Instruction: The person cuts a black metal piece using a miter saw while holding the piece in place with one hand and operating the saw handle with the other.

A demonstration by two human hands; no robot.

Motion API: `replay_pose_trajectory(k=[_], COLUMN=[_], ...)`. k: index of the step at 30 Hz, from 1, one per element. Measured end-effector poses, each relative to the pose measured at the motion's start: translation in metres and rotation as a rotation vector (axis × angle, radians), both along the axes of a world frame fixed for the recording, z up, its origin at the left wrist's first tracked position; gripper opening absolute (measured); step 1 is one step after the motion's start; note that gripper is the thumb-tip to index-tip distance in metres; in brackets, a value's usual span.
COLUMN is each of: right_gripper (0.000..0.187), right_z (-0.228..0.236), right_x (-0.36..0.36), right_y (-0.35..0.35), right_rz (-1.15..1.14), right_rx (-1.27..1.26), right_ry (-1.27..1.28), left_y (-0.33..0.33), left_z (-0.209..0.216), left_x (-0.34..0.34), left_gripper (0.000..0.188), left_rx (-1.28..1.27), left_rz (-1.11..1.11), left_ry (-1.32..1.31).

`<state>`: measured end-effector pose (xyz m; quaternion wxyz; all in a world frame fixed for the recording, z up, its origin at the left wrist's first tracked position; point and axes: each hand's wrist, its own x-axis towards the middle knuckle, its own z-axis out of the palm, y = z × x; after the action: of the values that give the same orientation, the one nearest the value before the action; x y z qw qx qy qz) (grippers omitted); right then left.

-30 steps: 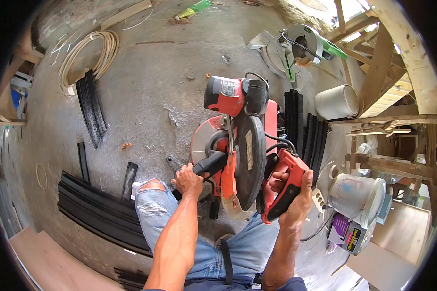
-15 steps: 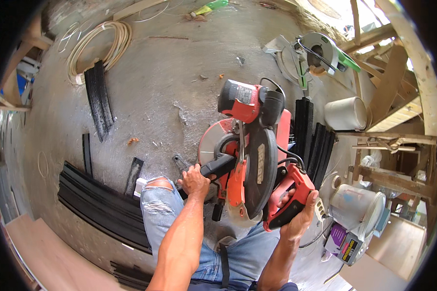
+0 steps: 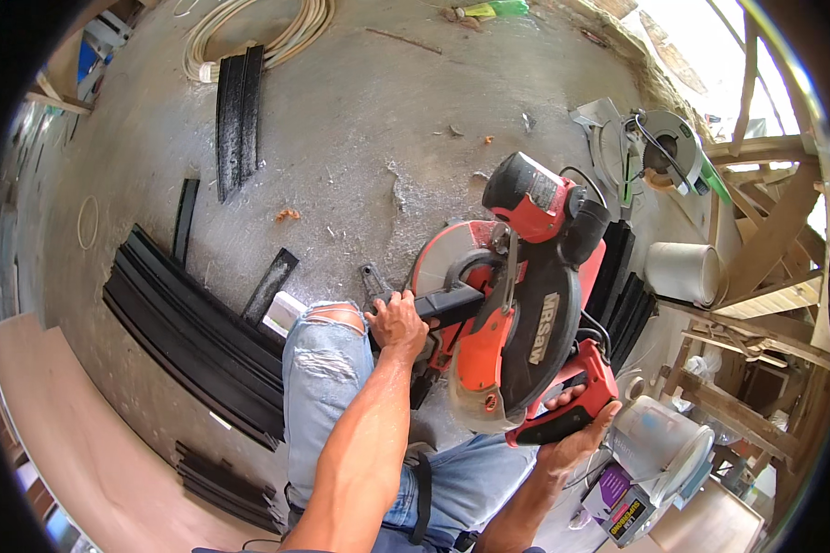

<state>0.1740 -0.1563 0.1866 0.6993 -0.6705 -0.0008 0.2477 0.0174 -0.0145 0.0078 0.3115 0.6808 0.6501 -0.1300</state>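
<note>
A red and black miter saw (image 3: 542, 343) stands on the floor in front of my knees. My right hand (image 3: 576, 433) is wrapped round its red D-shaped handle (image 3: 601, 380), the fingers passing through the opening. The round blade cover faces me, and the blade's cutting edge is hidden. My left hand (image 3: 398, 323) is closed on the near end of a short black moulding piece (image 3: 450, 301), which lies across the saw's base beside the red guard. What the far end of that piece touches is hidden by the saw.
Long black mouldings (image 3: 189, 323) lie on the floor at left, with shorter ones (image 3: 240, 120) farther off near a coiled hose (image 3: 277, 46). A second saw (image 3: 669, 147) stands at the far right. A bucket (image 3: 659, 438) and a purple box (image 3: 615, 493) are near my right arm.
The view has swung, so the saw and both hands appear farther right and the floor things have shifted too. Both hands keep their holds on the handle and the black moulding piece.
</note>
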Motion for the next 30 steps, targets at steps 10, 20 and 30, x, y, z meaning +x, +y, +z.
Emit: replay_pose_trajectory(k=[10,20,30], right_gripper=[0.064,0.064,0.064], right_z=[0.012,0.010,0.015], right_x=[0.006,0.008,0.004], right_y=[0.012,0.012,0.016], right_rz=[0.090,0.185,0.142], right_rx=[-0.003,0.083,0.049], right_ry=[0.002,-0.017,-0.021], left_y=[0.005,-0.001,0.004], left_z=[0.005,-0.004,0.007], left_x=[0.001,0.000,0.001], left_gripper=[0.051,0.039,0.044], left_rx=[-0.072,0.055,-0.072], left_rz=[-0.006,0.006,-0.031], left_ry=[0.005,0.010,0.026])
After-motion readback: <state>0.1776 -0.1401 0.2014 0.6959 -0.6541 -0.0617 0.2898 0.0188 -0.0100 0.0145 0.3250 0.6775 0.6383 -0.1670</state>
